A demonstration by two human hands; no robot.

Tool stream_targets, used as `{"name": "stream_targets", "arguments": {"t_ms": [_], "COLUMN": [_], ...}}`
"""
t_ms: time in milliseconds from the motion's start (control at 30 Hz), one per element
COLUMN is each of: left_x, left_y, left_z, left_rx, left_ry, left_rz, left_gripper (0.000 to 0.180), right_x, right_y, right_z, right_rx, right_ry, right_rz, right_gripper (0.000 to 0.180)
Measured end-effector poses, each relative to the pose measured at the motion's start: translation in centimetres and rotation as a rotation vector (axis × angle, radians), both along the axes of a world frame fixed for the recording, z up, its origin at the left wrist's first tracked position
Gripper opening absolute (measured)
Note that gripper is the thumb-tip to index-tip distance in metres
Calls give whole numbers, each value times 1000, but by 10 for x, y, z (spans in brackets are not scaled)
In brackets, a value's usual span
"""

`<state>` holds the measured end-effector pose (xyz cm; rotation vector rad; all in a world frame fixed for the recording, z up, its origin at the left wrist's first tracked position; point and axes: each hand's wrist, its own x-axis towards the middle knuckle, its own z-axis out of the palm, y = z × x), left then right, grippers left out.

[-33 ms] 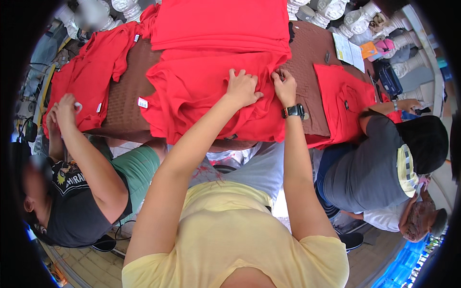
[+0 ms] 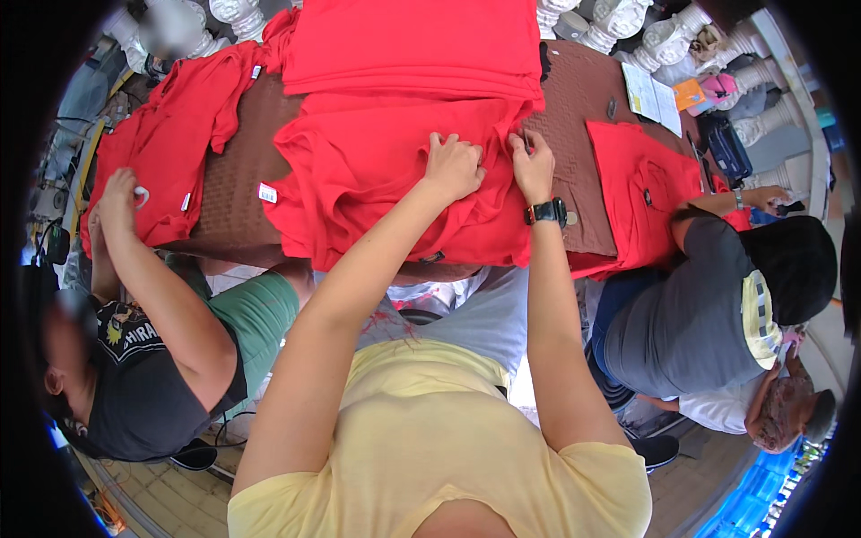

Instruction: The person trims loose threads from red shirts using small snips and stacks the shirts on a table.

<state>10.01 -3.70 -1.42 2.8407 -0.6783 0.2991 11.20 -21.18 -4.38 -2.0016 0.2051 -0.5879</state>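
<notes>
A rumpled red shirt (image 2: pixel 359 161) lies before me, with a white tag (image 2: pixel 267 192) at its left edge. My left hand (image 2: pixel 455 168) is on the cloth, its fingers curled and closed on a fold. To its right, at the shirt's edge, my right hand (image 2: pixel 534 168) is closed around a small dark tool (image 2: pixel 527 141); only its slim end shows, so its kind is unclear. A dark watch (image 2: pixel 545 212) is strapped on my right wrist.
A stack of folded red shirts (image 2: pixel 413 45) stands beyond, on the brown-covered table (image 2: pixel 574 85). Co-workers sit at left and right, each by red garments (image 2: pixel 170 134). An open notebook (image 2: pixel 652 97) lies at the far right. White balusters (image 2: pixel 619 20) line the back.
My right hand has turned slightly, and more of the dark tool shows. My left hand has barely shifted. At left, the co-worker's hands have moved a little.
</notes>
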Motion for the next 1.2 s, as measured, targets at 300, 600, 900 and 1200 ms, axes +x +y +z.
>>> {"name": "stream_targets", "arguments": {"t_ms": [300, 600, 900, 1200], "left_x": [-6, -62, -99, -119], "left_y": [43, 183, 86, 91], "left_z": [51, 80, 40, 101], "left_rx": [-796, -365, -611, -1365], "left_ry": [6, -483, -86, 254], "left_rz": [48, 387, 318, 46], "left_gripper": [18, 22, 51, 51], "right_x": [-58, -129, -89, -93], "right_y": [13, 54, 52, 29], "right_z": [27, 89, 55, 128], "right_rx": [-353, -70, -133, -148], "right_ry": [-241, -48, -118, -337], "right_rz": [-235, 528, 333, 295], "right_gripper": [14, 31, 18, 5]}}
